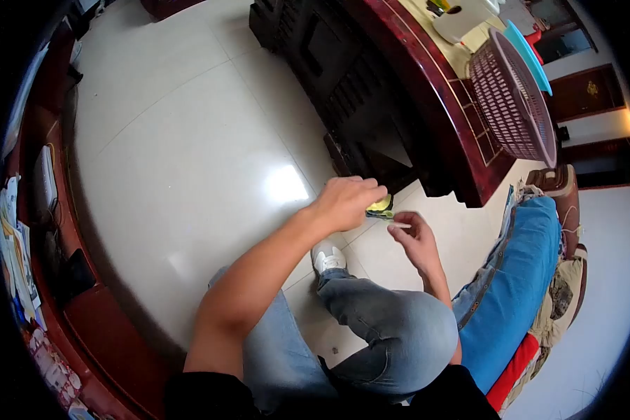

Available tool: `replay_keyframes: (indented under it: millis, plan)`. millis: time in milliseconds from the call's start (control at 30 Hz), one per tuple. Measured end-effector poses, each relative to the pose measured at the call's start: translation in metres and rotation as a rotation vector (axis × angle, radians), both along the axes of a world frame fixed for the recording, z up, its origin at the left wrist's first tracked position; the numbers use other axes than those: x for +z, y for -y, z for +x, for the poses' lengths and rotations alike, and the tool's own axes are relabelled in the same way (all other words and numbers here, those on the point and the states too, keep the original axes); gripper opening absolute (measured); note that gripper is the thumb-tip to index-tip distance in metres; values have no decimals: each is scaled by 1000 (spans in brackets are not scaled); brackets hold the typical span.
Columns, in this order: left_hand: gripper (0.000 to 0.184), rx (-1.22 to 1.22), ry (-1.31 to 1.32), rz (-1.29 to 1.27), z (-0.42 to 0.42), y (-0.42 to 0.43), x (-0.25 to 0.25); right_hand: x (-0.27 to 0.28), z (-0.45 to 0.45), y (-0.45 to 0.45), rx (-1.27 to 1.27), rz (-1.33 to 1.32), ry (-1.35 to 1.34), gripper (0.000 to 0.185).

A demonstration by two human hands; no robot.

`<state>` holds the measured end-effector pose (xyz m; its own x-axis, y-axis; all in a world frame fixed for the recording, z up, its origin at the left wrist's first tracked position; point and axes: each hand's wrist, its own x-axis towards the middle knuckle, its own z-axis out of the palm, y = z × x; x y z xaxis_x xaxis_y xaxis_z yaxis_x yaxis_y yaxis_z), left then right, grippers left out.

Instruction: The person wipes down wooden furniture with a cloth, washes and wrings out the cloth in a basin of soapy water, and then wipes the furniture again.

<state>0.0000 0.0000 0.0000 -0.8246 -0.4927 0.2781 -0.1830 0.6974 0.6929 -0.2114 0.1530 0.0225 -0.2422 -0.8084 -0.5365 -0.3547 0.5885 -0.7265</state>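
Yellow-black object (383, 204) in left fingers (372, 190); right fingers (410, 218) just beside.

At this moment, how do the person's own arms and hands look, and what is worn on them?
The left hand and right hand are gloveless; the visible wrists show no watch. Black sleeves end above bare forearms.
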Motion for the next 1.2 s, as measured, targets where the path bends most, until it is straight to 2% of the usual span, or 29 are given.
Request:
replay_keyframes:
  millis: [67, 167, 233, 300, 333, 400, 433, 533, 633, 667, 767, 867, 933, 967, 1033, 1167, 1200]
  plan:
    - [31, 53, -104, 58, 4, 4, 6, 17, 20, 11, -133, -215, -78, 83]
    - [31, 62, -76, 96, 25, 21, 1, -26, 47, 36, 59, -427, -12, 89]
    - [35, 184, -76, 123, 29, 29, -15, -47, 70, 42, 6, -388, 190, 95]
    - [38, 335, -50, 138, 36, 43, -38, -59, 82, 41, -61, -336, 183, 82]
    - [35, 304, 87, 281, 43, 50, -44, -64, 76, 37, 12, -335, 63, 74]
    - [33, 423, 162, 582, 52, 55, -64, -79, 64, 36, 153, -358, -166, 57]
    - [32, 482, 199, 737, 56, 56, -76, -83, 58, 36, 160, -337, -119, 50]
    - [35, 554, 287, 585, 63, 67, -113, -85, 50, 46, 131, -285, 38, 29]
    - [39, 734, 117, 639, 53, 90, -122, -72, 52, 58, 105, -153, 53, 27]
    - [38, 808, -17, 582, 43, 94, -127, -76, 55, 58, 85, -204, 86, 26]
    - [35, 900, -190, 497, 5, 116, -113, -77, 65, 54, 40, -336, 138, 24]
    - [36, 881, -363, 607, -35, 120, -114, -70, 66, 48, 46, -370, 99, 21]
    - [40, 848, -457, 686, -66, 107, -112, -65, 59, 43, 65, -373, 58, 21]
    - [42, 991, -406, 489, -80, 91, -110, -64, 56, 39, 74, -370, 40, 21]
    - [43, 953, -433, 481, -90, 72, -115, -70, 47, 33, 23, -322, 49, 20]
    - [45, 929, -485, 302, -105, 3, -128, -83, 35, 19, -146, -253, 76, 19]
    - [47, 901, -475, 344, -107, -10, -126, -85, 35, 18, -180, -276, 68, 16]
